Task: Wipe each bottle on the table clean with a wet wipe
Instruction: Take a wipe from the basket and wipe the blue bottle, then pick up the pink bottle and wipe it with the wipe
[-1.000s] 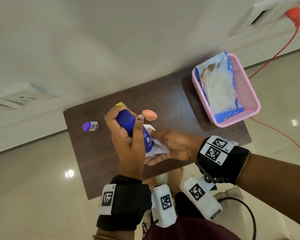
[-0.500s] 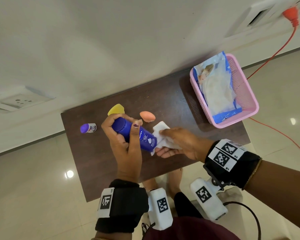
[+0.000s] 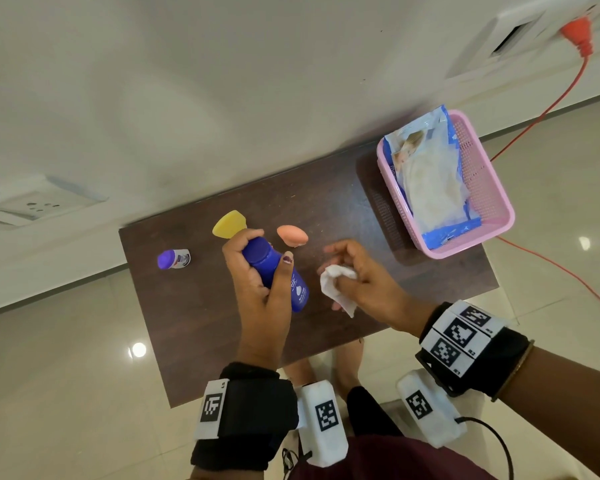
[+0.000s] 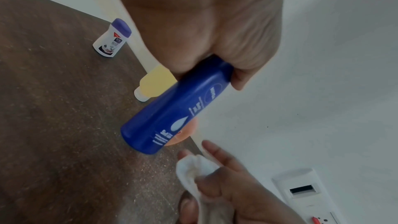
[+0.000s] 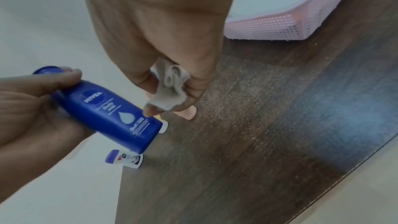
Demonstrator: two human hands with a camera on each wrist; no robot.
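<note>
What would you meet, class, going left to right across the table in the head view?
Purple-capped bottle → yellow bottle → blue bottle in the left hand → white wipe in the right hand → pink basket.

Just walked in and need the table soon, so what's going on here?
A person is cleaning bottles. The left hand grips a blue bottle, tilted above the brown table. The right hand pinches a crumpled white wipe beside the bottle, not touching it. A small purple-capped bottle, a yellow bottle and an orange bottle stand on the table. A pack of wipes lies in the pink basket.
</note>
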